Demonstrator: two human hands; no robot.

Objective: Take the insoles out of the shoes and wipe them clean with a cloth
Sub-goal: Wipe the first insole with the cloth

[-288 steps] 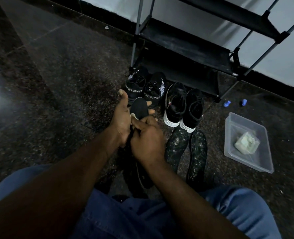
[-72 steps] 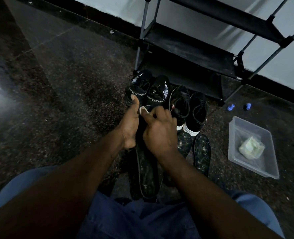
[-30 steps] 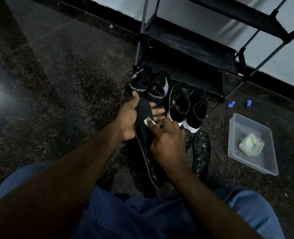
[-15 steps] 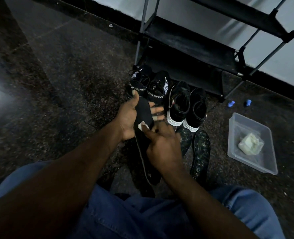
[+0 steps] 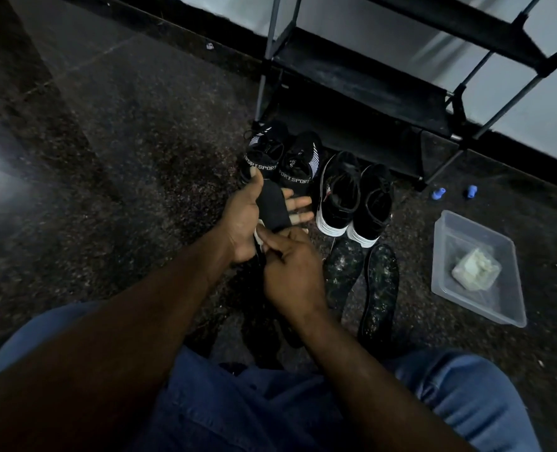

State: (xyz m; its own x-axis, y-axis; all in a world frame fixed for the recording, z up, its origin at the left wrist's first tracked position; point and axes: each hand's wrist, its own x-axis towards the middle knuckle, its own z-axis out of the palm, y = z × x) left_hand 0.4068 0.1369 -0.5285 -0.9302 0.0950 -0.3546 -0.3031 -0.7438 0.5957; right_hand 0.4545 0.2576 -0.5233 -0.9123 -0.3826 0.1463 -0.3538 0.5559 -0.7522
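Observation:
My left hand (image 5: 242,220) holds a black insole (image 5: 273,208) upright by its upper part, thumb on the near edge and fingers behind it. My right hand (image 5: 291,272) pinches a small white cloth (image 5: 259,234) against the insole's left side, lower down. Two black knit shoes marked SPORT (image 5: 280,161) stand just beyond the hands. To their right stands a black pair with white soles (image 5: 355,197). Two speckled dark insoles (image 5: 362,282) lie on the floor in front of that pair.
A clear plastic tub (image 5: 512,308) with a pale wad (image 5: 474,270) inside sits on the floor at the right. Two small blue caps (image 5: 455,192) lie beyond it. A black metal shoe rack (image 5: 368,86) stands against the wall. My knees in blue jeans fill the bottom edge.
My right hand has slid the cloth down the insole toward me and to its left edge. The left hand keeps its hold at the top.

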